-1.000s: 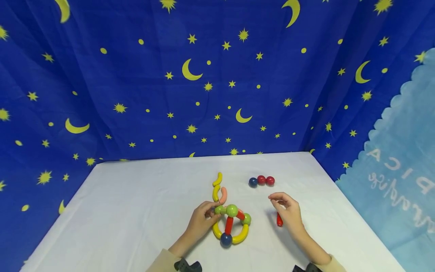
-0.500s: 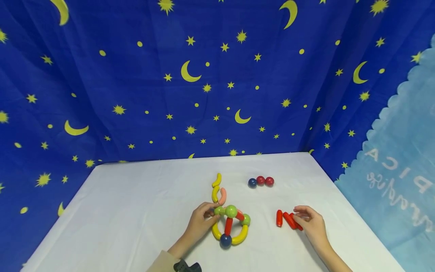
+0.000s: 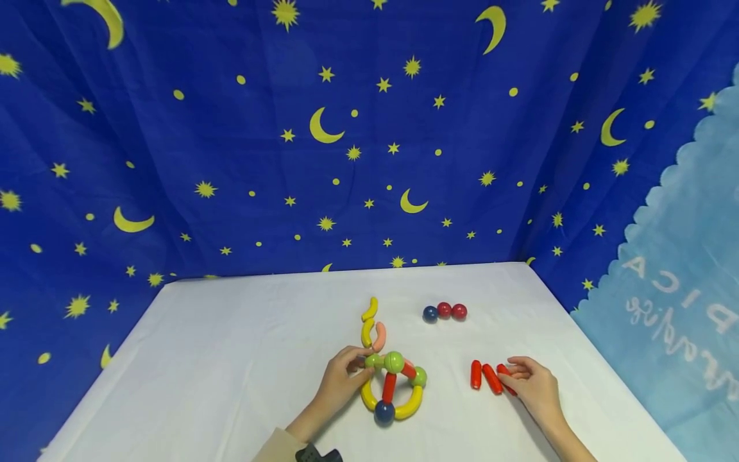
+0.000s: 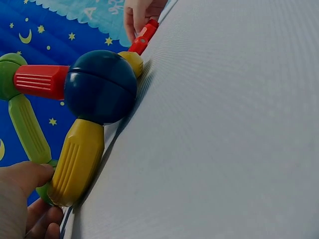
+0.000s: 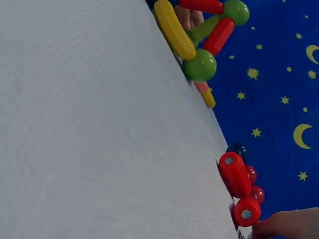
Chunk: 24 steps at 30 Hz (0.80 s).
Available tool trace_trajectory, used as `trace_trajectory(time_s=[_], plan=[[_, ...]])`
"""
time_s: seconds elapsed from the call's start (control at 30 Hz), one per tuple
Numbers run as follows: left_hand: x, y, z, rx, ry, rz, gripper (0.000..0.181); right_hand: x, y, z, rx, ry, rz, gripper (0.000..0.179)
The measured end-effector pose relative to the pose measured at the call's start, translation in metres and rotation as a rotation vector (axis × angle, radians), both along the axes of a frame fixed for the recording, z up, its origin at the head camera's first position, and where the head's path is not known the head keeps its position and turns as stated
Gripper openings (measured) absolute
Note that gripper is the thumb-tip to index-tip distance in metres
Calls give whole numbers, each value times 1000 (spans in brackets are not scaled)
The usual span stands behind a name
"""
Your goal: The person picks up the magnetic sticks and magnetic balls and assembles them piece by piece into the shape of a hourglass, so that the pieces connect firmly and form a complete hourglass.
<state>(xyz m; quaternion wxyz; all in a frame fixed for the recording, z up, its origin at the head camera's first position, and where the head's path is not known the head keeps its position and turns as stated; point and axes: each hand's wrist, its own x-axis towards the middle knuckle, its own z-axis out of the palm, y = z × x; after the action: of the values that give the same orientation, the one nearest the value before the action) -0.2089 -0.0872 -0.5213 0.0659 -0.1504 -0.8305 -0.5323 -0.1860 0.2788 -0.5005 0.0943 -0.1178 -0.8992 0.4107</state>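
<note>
My left hand (image 3: 339, 380) pinches the green ball (image 3: 374, 362) at the left corner of a built frame of magnetic sticks and balls. A dark blue ball (image 4: 100, 87) forms its near corner, joined to curved yellow sticks (image 3: 408, 404) and an upright red stick (image 3: 389, 387). Another green ball (image 3: 394, 362) tops the frame, and one more (image 5: 200, 65) sits at its right corner. On the right, my right hand (image 3: 538, 387) holds a short red stick (image 3: 506, 378) between thumb and fingers, at the table. Two more red sticks (image 3: 476, 375) lie to its left.
Behind the frame lie two curved yellow sticks (image 3: 367, 333) and a curved pink stick (image 3: 379, 336). A blue ball (image 3: 430, 314) and two red balls (image 3: 444, 310) sit in a row farther back. A starry blue cloth (image 3: 260, 160) hangs behind the white table (image 3: 231, 359).
My right hand has moved right and toward me, from above the red sticks to the rightmost one, uncovering the others. That stick now lies slightly apart from its neighbour. The left hand keeps its place.
</note>
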Motion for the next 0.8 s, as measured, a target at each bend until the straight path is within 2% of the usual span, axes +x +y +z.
trace_trajectory(time_s=[0.2,0.3,0.5,0.8], plan=[[0,0,-1,-4,-9,-1,32,-2,-4,4,-59,39,-35,33],[0,0,0,-11,-11,-2,31,-5,-10,10,-124,118,-24,29],[0,-1,1,-27,-16,3,31,-13,-32,32,-278,268,63,26],[0,-1,1,-32,-14,-2,31,-28,-84,71,-419,309,190,31]])
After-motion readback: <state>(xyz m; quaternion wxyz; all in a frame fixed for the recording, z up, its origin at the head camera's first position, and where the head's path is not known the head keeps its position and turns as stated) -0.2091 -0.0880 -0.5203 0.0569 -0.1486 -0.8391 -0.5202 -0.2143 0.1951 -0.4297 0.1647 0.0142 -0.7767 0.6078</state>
